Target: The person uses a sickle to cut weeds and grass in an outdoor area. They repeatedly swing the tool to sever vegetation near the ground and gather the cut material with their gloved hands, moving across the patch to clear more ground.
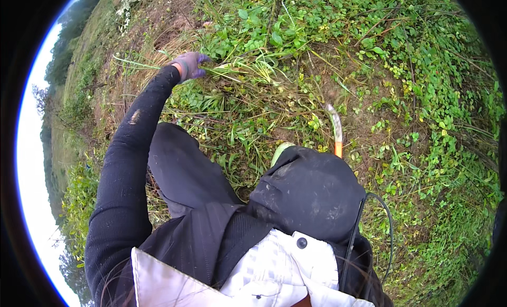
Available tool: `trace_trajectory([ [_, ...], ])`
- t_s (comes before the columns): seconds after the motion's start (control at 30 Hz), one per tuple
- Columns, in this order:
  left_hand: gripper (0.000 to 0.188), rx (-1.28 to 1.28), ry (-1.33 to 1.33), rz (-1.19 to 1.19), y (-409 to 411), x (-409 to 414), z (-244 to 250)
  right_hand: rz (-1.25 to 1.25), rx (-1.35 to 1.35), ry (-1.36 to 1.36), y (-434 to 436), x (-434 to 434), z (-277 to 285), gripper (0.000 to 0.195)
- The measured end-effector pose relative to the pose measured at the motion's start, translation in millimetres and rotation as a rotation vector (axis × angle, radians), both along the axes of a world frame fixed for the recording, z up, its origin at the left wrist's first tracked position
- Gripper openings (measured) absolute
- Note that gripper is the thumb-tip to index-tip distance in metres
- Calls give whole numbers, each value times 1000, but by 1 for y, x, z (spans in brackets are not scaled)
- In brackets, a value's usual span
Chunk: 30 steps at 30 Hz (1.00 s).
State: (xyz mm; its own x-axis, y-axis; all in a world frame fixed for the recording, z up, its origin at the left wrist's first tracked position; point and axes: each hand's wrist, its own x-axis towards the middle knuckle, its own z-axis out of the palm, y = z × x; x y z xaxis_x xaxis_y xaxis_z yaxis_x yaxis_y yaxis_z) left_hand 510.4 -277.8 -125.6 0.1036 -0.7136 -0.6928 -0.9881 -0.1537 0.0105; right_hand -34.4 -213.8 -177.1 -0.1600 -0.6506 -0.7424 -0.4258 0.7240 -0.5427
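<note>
My left hand, in a purplish-grey glove, reaches out at the upper left. Long green grass stems lie at its fingers, and more blades stick out on its other side; whether the fingers grip them cannot be told. My right hand is out of view, hidden behind my right knee. Beyond that knee a curved metal blade with an orange base sticks up, its tip over bare soil and low weeds. The lower part of this tool is hidden by the knee.
Leafy weeds and thin twigs cover the slope on the right. Dry grass and bare soil lie beyond my left hand. A light green shoe tip shows beside my right knee. A black cord loops at my right side.
</note>
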Motion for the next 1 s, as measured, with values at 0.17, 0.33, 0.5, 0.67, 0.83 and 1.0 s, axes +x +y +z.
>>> trace_trajectory([
  [0.17, 55, -975, 106, -382, -60, -113, 41, 208, 61, 23, -2, 4, -16, 24],
  [0.33, 118, -179, 368, -500, -66, -294, -40, 512, -67, 242, 49, -30, -30, 23],
  [0.5, 108, 105, 148, -636, -25, -307, -74, 456, -91, 272, 56, -41, -22, 23],
  [0.67, 44, 121, 62, -728, -35, -302, -80, 473, -242, 330, 36, -37, -47, 22],
  [0.83, 15, 56, -51, -738, -33, -251, -65, 440, -197, 255, 9, -18, -47, 21],
  [1.0, 25, 58, -412, -71, -31, -71, -26, 151, 50, -154, -38, 43, -21, 10],
])
